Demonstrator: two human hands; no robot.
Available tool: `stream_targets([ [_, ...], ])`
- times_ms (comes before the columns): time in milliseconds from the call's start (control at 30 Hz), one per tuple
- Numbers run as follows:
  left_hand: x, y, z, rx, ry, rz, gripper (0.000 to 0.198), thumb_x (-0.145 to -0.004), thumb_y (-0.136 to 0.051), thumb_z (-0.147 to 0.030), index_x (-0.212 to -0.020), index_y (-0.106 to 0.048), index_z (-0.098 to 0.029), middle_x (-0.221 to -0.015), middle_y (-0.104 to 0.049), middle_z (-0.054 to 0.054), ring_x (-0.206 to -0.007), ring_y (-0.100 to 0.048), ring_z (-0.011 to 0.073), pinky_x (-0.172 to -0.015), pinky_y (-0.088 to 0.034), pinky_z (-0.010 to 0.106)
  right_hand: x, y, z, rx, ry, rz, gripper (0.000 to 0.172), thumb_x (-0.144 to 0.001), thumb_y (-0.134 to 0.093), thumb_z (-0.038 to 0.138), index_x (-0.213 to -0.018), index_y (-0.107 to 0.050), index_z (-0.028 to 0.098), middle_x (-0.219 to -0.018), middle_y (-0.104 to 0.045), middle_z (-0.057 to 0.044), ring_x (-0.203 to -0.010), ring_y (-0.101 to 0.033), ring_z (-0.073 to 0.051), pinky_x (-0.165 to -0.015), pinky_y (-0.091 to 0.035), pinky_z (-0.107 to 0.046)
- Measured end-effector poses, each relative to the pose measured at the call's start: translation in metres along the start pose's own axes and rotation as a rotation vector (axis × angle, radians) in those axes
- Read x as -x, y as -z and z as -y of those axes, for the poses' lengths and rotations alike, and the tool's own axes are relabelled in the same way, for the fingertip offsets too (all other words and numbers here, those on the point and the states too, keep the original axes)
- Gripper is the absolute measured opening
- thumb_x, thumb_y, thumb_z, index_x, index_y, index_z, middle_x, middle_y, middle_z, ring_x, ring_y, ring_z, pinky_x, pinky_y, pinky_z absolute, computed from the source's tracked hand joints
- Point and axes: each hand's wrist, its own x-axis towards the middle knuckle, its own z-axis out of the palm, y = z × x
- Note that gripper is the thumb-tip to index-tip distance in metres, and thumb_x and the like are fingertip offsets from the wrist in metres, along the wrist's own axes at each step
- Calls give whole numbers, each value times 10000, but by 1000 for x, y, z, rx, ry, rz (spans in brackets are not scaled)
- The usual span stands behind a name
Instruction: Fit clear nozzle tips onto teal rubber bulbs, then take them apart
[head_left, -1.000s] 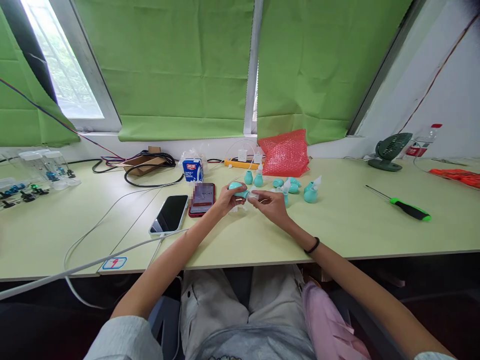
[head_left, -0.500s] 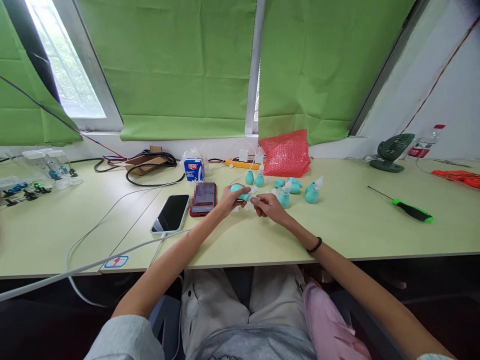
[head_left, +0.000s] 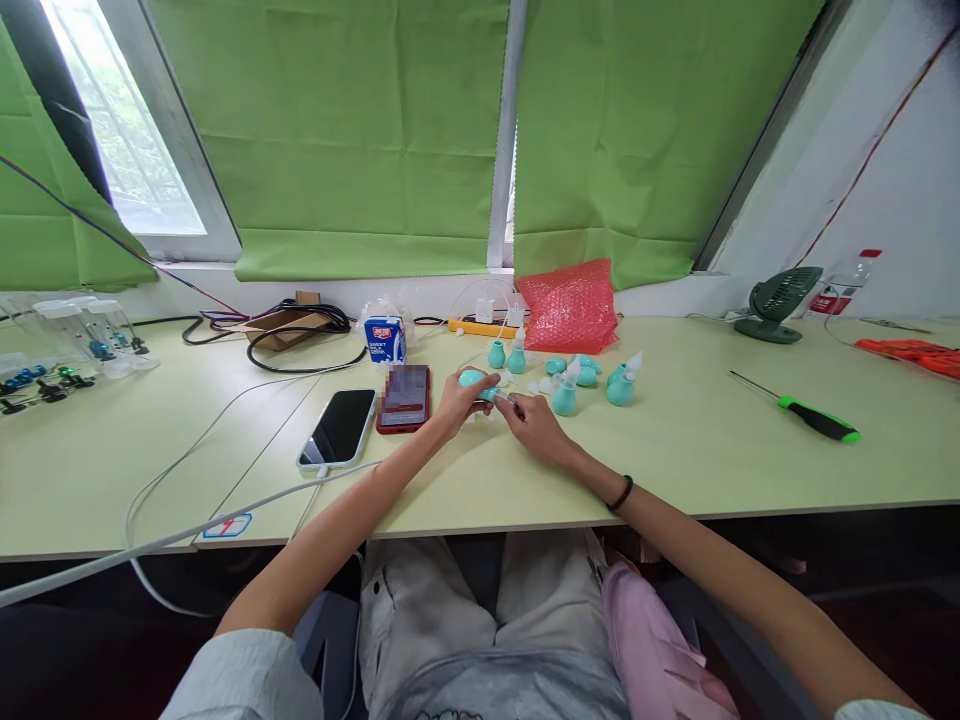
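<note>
Work is centring on a smooth, rounded, rubbery-looking teal bulb [head_left: 472,378], which the left hand [head_left: 454,398] is holding over the middle of the surface, a flat pale-green tabletop [head_left: 675,460], between its front and back edges; those fingers are closing round its body. The right hand [head_left: 534,425] is pinching narrowly at the neck end, apparently on a small clear plastic piece [head_left: 514,406]; whether it is seating fully, cannot tell.

Status, as judged: three bulbs with pointed translucent tips are standing upright, one toward the back edge [head_left: 517,360], two on the right-edge side of the hands [head_left: 565,398] [head_left: 619,391]. A squat untipped teal bulb [head_left: 496,354] is standing toward the back edge; a cluster of teal bulbs [head_left: 587,374] is showing no tips. Whitish translucent bits [head_left: 540,386] are lying loose.

Outward: a crinkled red bubble-wrap pouch [head_left: 570,310] is resting by the back edge; a slim-shafted black-and-green screwdriver [head_left: 817,418] is lying toward the right edge
</note>
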Motion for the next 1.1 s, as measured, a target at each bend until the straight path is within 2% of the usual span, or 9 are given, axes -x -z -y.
stream_targets([
  [200, 1, 0, -4, 19, 18, 39, 322, -515, -738, -246, -688, -489, -136, -575, -518, -34, -403, -489, 64, -346, -403, 188, -1, -1, -2, -151, 8, 59, 420, -839, -304, 455, -578, -455, 162, -501, -372, 27, -483, -331, -88, -483, -251, -232],
  [333, 2, -1, -7, 36, 5, 44, 341, -517, -738, -254, -730, -498, -141, -592, -521, -35, -439, -514, 69, -390, -428, 193, -3, -2, -2, -291, -52, 2, 413, -808, -342, 510, -568, -377, 176, -494, -321, 44, -464, -302, -80, -450, -240, -225],
  [500, -4, 4, -5, 115, -51, -151, 413, -489, -751, -221, -814, -503, -162, -642, -546, -34, -491, -552, 79, -487, -494, 230, -4, -4, -2, -444, -112, -26, 335, -784, -403, 507, -678, -412, 189, -538, -444, 38, -463, -394, -86, -463, -321, -215],
  [600, -9, 9, -3, 160, -85, -287, 397, -466, -758, -186, -770, -505, -152, -634, -540, -34, -548, -566, 85, -573, -526, 264, -2, -6, -3, -315, -74, -24, 285, -770, -452, 463, -834, -484, 188, -753, -551, -19, -583, -490, -115, -555, -400, -240],
  [667, -11, 12, -2, 174, -98, -355, 368, -450, -761, -167, -712, -503, -143, -618, -531, -38, -561, -562, 80, -613, -530, 268, 0, -8, -3, -156, 20, 2, 320, -763, -480, 430, -976, -495, 191, -940, -557, -62, -760, -516, -161, -673, -424, -286],
  [733, -11, 13, -2, 175, -95, -382, 359, -436, -764, -158, -686, -508, -137, -607, -526, -40, -558, -561, 78, -619, -529, 265, 3, -9, -2, 3, 162, 79, 428, -769, -486, 409, -1138, -444, 197, -1134, -489, -95, -983, -445, -219, -824, -380, -359],
  [800, -11, 13, -1, 170, -80, -373, 359, -431, -767, -159, -691, -521, -133, -609, -530, -35, -554, -566, 83, -609, -528, 263, 5, -10, -1, 133, 278, 207, 509, -786, -465, 408, -1248, -360, 224, -1276, -374, -103, -1114, -326, -266, -899, -307, -433],
  [933, -10, 12, -1, 170, -83, -336, 345, -435, -766, -160, -695, -541, -128, -630, -540, -27, -551, -567, 85, -606, -531, 272, 8, -11, 0, 263, 322, 413, 413, -841, -363, 403, -1243, -384, 308, -1357, -265, -58, -1144, -253, -304, -872, -299, -491],
  [1100, -10, 12, -1, 183, -81, -350, 342, -419, -766, -147, -678, -545, -126, -647, -550, -19, -565, -567, 91, -618, -531, 291, 7, -12, 0, 297, 300, 374, 347, -858, -340, 363, -1164, -479, 275, -1306, -349, -45, -1107, -278, -282, -868, -308, -472],
])
